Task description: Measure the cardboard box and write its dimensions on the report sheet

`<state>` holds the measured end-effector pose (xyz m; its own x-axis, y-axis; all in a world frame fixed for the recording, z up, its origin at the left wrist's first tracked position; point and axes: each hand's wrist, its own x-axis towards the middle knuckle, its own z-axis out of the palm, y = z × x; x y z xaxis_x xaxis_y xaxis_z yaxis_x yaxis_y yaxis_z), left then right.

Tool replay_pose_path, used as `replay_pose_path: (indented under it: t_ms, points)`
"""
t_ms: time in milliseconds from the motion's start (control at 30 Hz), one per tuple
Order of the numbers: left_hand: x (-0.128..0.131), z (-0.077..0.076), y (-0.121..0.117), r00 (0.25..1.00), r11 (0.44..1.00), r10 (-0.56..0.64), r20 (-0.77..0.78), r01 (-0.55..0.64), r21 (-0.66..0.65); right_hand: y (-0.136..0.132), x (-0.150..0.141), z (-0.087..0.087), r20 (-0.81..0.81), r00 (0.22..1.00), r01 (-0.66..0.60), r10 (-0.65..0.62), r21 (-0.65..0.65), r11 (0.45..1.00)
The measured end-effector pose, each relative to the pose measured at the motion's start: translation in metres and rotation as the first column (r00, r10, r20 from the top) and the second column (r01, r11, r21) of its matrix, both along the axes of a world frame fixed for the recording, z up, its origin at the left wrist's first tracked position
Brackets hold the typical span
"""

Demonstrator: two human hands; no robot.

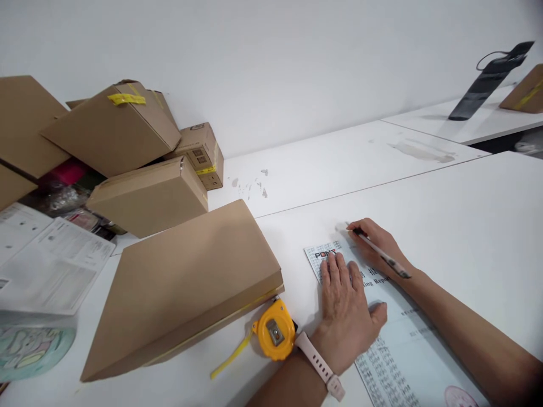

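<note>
1. The right hand [376, 246] pinches a pen [387, 259] between thumb and fingers, its tip near the top edge of the printed report [394, 333]; whether the tip touches anything is unclear.
2. The left hand [345, 299] lies palm down on the report, fingers slightly apart, thumb spread out to the side. A pale pink wristband [316, 359] circles its wrist.
3. The report lies on the white table [479, 226], under both hands.
4. Just left of the left wrist sits a yellow tape measure [275, 330], a short length of its tape out, beside a flat cardboard box [190, 277].
5. More cardboard boxes [114, 130] are piled beyond, at the far left.
6. A dark bottle [481, 87] stands at the far right.
</note>
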<state>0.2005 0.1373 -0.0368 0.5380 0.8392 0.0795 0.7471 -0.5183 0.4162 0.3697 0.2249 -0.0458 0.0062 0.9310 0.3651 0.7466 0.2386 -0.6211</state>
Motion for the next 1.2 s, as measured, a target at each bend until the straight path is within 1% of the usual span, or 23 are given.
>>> replay_pose_path:
  t_ms: [67,133,200,300,400,467,500,567,600,633,700,767,800,833,867,900,933,967,1000,1033,1067,1167,1200]
  points:
    - [0.0,-0.002,0.0,1.0,1.0,0.004,-0.013,-0.004,0.024,0.003,0.005,-0.005,0.145,0.988,-0.067,0.058,0.064,0.996]
    - [0.001,-0.002,0.0,1.0,0.997,0.01,-0.022,-0.009,0.072,0.006,0.007,-0.01,0.24,0.969,-0.088,0.062,0.101,0.991]
    - [0.003,0.003,-0.003,1.0,0.988,0.014,-0.028,-0.009,0.156,0.008,0.006,-0.014,0.289,0.957,-0.074,0.036,0.121,0.99]
    - [-0.003,0.018,-0.02,1.0,0.961,0.015,0.013,-0.018,0.275,0.009,0.005,-0.018,0.292,0.956,-0.054,0.013,0.131,0.99]
    - [-0.028,0.032,-0.051,0.987,0.952,0.036,0.159,-0.082,0.294,0.009,0.005,-0.016,0.255,0.967,-0.049,0.015,0.127,0.991]
    - [-0.055,0.033,-0.071,0.958,0.94,0.139,0.252,-0.207,0.271,0.008,0.005,-0.012,0.226,0.974,-0.041,0.013,0.12,0.992]
    - [-0.07,0.031,-0.079,0.932,0.924,0.228,0.282,-0.299,0.239,0.006,0.004,-0.009,0.211,0.977,-0.023,-0.003,0.123,0.992]
    - [-0.098,0.025,-0.087,0.841,0.879,0.418,0.343,-0.47,0.083,0.002,0.0,-0.001,0.175,0.982,0.049,-0.075,0.15,0.987]
    - [-0.11,0.021,-0.087,0.789,0.854,0.488,0.373,-0.521,-0.016,-0.002,-0.003,0.004,0.154,0.981,0.091,-0.118,0.171,0.981]
    - [-0.12,0.018,-0.086,0.745,0.835,0.532,0.403,-0.539,-0.107,-0.007,-0.007,0.009,0.136,0.978,0.127,-0.155,0.194,0.973]
    - [-0.134,0.017,-0.081,0.691,0.829,0.553,0.465,-0.51,-0.23,-0.023,-0.019,0.022,0.088,0.98,0.153,-0.18,0.248,0.957]
    - [-0.14,0.021,-0.078,0.67,0.849,0.528,0.522,-0.435,-0.3,-0.045,-0.035,0.038,-0.001,0.993,0.115,-0.119,0.243,0.963]
    - [-0.142,0.026,-0.078,0.655,0.861,0.509,0.558,-0.373,-0.347,-0.057,-0.045,0.046,-0.073,0.996,0.065,-0.053,0.184,0.981]
    - [-0.143,0.031,-0.08,0.637,0.871,0.486,0.598,-0.294,-0.395,-0.071,-0.054,0.055,-0.164,0.986,-0.01,0.021,0.066,0.998]
    - [-0.144,0.038,-0.082,0.614,0.876,0.463,0.639,-0.207,-0.436,-0.084,-0.064,0.064,-0.274,0.958,-0.122,0.088,-0.112,0.986]
    - [-0.144,0.044,-0.085,0.587,0.877,0.442,0.678,-0.123,-0.465,-0.096,-0.073,0.073,-0.409,0.9,-0.284,0.149,-0.291,0.914]
    - [-0.145,0.051,-0.088,0.558,0.874,0.427,0.712,-0.051,-0.483,-0.107,-0.082,0.081,-0.533,0.83,-0.423,0.165,-0.409,0.809]
    - [-0.146,0.056,-0.091,0.531,0.87,0.418,0.737,0.0,-0.493,-0.116,-0.09,0.088,-0.618,0.769,-0.529,0.166,-0.467,0.709]
    - [-0.147,0.062,-0.093,0.507,0.866,0.415,0.755,0.033,-0.499,-0.123,-0.097,0.095,-0.673,0.721,-0.6,0.163,-0.489,0.633]
    - [-0.148,0.066,-0.095,0.49,0.863,0.415,0.767,0.054,-0.502,-0.128,-0.103,0.1,-0.7,0.696,-0.634,0.162,-0.493,0.595]
    - [-0.15,0.07,-0.097,0.478,0.862,0.415,0.774,0.066,-0.503,-0.132,-0.109,0.105,-0.706,0.688,-0.647,0.169,-0.491,0.583]
    - [-0.16,0.082,-0.1,0.455,0.863,0.419,0.786,0.069,-0.5,-0.133,-0.123,0.117,-0.69,0.698,-0.648,0.192,-0.495,0.579]
    - [-0.166,0.088,-0.1,0.456,0.867,0.422,0.784,0.051,-0.496,-0.13,-0.126,0.122,-0.687,0.698,-0.651,0.204,-0.489,0.581]
